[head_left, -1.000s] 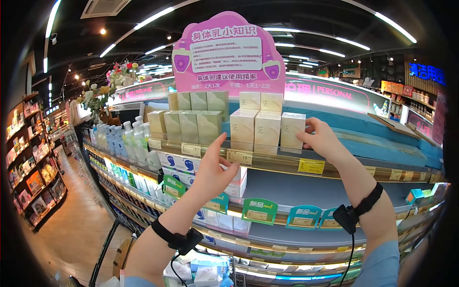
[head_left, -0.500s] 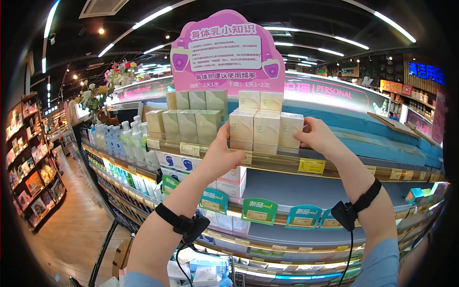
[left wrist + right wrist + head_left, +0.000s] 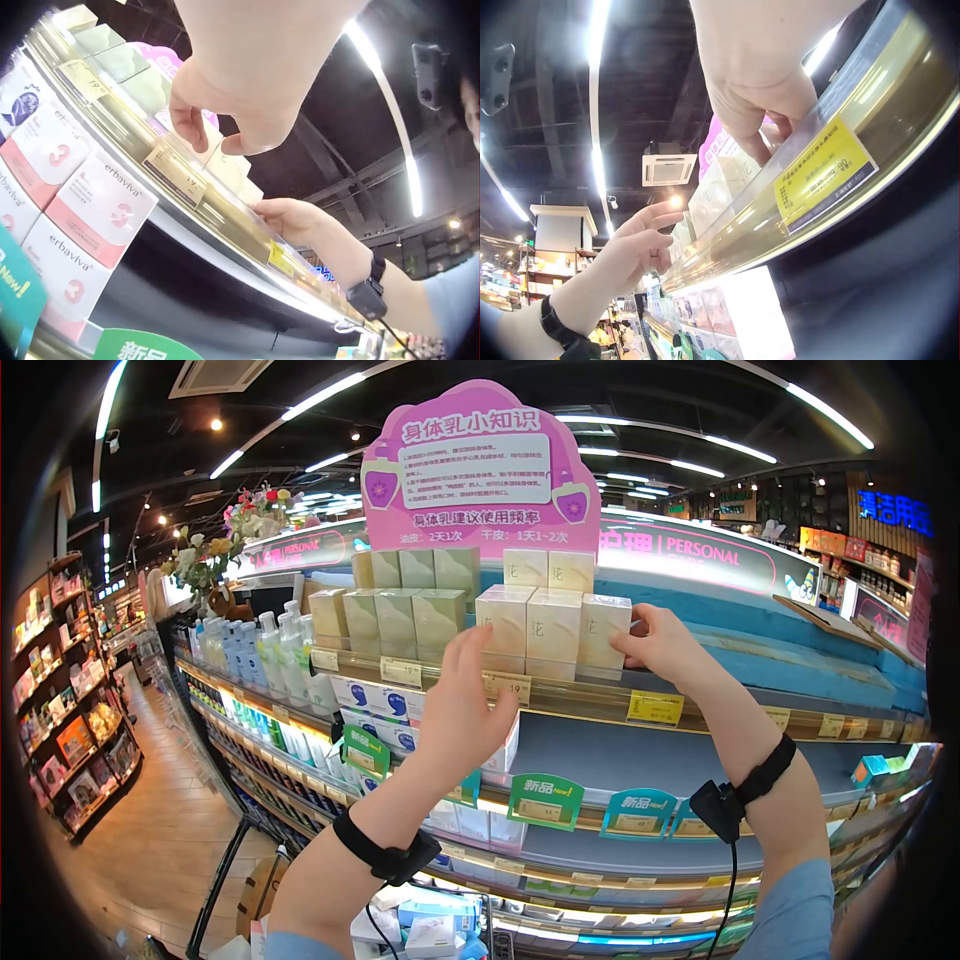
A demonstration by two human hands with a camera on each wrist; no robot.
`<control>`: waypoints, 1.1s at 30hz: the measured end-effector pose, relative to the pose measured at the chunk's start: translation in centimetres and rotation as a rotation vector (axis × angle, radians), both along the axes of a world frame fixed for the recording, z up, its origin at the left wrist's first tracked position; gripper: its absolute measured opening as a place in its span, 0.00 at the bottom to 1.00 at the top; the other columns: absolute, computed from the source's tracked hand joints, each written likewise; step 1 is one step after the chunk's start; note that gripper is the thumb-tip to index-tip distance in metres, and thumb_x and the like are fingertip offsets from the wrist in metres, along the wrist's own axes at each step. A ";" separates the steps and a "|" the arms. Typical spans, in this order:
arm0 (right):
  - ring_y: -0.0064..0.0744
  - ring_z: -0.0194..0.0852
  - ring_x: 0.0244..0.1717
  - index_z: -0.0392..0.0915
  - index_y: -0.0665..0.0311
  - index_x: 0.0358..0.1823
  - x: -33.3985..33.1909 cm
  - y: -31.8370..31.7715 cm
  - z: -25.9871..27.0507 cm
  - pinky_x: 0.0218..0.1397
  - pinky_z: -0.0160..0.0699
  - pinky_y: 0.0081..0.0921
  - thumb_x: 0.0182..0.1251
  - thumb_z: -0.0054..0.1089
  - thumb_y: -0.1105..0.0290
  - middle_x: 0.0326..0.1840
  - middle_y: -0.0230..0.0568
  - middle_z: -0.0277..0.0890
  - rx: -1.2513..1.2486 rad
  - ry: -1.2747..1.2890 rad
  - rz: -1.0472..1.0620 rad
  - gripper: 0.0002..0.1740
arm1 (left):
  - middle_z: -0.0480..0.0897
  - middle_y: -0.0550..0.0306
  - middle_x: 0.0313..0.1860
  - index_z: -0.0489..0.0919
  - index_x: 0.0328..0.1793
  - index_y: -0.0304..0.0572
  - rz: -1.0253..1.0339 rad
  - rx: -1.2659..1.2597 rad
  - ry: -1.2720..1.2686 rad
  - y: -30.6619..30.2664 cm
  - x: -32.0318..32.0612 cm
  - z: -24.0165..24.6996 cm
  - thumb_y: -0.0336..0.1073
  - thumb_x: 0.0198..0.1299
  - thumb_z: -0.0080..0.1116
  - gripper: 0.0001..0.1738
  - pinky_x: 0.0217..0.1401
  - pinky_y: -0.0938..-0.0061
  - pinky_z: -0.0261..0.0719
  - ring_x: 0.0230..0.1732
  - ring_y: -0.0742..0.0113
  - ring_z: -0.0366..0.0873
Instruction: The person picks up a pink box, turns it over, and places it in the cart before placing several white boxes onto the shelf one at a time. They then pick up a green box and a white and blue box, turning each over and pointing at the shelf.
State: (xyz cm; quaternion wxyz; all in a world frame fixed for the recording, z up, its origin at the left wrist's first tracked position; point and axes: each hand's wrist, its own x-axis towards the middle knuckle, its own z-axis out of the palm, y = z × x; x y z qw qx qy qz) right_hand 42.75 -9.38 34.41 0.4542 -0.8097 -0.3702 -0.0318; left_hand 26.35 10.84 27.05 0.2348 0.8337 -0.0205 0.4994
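Three cream boxes stand side by side at the shelf front in the head view. My right hand (image 3: 660,645) holds the rightmost cream box (image 3: 602,635) at its right edge, thumb near the front corner and fingers bent behind it. By the leftmost cream box (image 3: 503,618) is my left hand (image 3: 470,705), its fingers raised and loosely spread, fingertips at the box's lower left corner. The middle cream box (image 3: 553,625) sits between these two. In the left wrist view, my left hand (image 3: 225,105) hangs over the clear shelf lip with thumb and fingers apart.
Two more cream boxes (image 3: 548,568) stand behind, and green boxes (image 3: 438,622) to the left. A clear lip with price tags (image 3: 655,708) edges the shelf. A pink sign (image 3: 480,470) rises behind; white bottles (image 3: 285,645) stand farther left. Packages fill a cart (image 3: 430,935) below.
The front cream boxes have shifted left, and the rightmost has come up against the middle one. My left hand came to the leftmost box's side, then loosened with fingers extended; my right hand followed leftward.
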 end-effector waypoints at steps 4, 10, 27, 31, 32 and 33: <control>0.24 0.79 0.38 0.72 0.73 0.55 0.1 0.5 -0.1 0.43 0.81 0.19 0.65 0.62 0.66 0.40 0.41 0.79 0.004 0.004 0.002 0.22 | 0.65 0.45 0.71 0.64 0.71 0.38 0.144 0.118 0.092 -0.2 -0.5 -1.1 0.35 0.54 0.59 0.36 0.36 0.67 0.79 0.27 0.59 0.80; 0.26 0.81 0.38 0.71 0.73 0.56 -0.7 1.1 0.1 0.44 0.82 0.19 0.64 0.62 0.66 0.40 0.43 0.79 -0.006 -0.009 0.004 0.23 | 0.66 0.46 0.71 0.64 0.71 0.37 0.174 0.129 0.104 0.9 -0.1 -1.9 0.37 0.55 0.60 0.36 0.36 0.65 0.79 0.25 0.59 0.80; 0.36 0.85 0.37 0.76 0.76 0.48 0.0 1.9 -0.2 0.42 0.83 0.28 0.56 0.66 0.65 0.41 0.52 0.82 0.029 -0.019 -0.025 0.23 | 0.64 0.46 0.71 0.65 0.70 0.43 0.168 0.226 0.060 -0.4 -0.2 -1.2 0.38 0.54 0.62 0.36 0.46 0.61 0.80 0.51 0.45 0.79; 0.48 0.81 0.47 0.74 0.76 0.50 0.1 2.6 -0.5 0.52 0.79 0.34 0.55 0.66 0.65 0.44 0.58 0.80 0.014 -0.180 -0.125 0.26 | 0.62 0.45 0.73 0.66 0.71 0.48 0.134 0.260 0.211 -1.2 -0.4 -1.1 0.42 0.55 0.64 0.36 0.51 0.59 0.80 0.58 0.42 0.76; 0.51 0.80 0.50 0.73 0.76 0.52 -0.2 2.7 -0.5 0.55 0.77 0.36 0.55 0.65 0.65 0.46 0.60 0.79 0.035 -0.174 -0.143 0.26 | 0.62 0.45 0.73 0.66 0.71 0.48 0.135 0.259 0.212 -1.2 -0.3 -1.1 0.42 0.55 0.64 0.36 0.51 0.59 0.80 0.58 0.42 0.76; 0.51 0.80 0.50 0.73 0.76 0.52 -0.1 2.7 -0.8 0.55 0.77 0.36 0.55 0.65 0.65 0.46 0.60 0.79 0.033 -0.173 -0.142 0.26 | 0.62 0.45 0.73 0.66 0.72 0.48 0.138 0.258 0.225 -1.2 -0.3 -1.0 0.42 0.55 0.63 0.37 0.51 0.59 0.80 0.58 0.42 0.76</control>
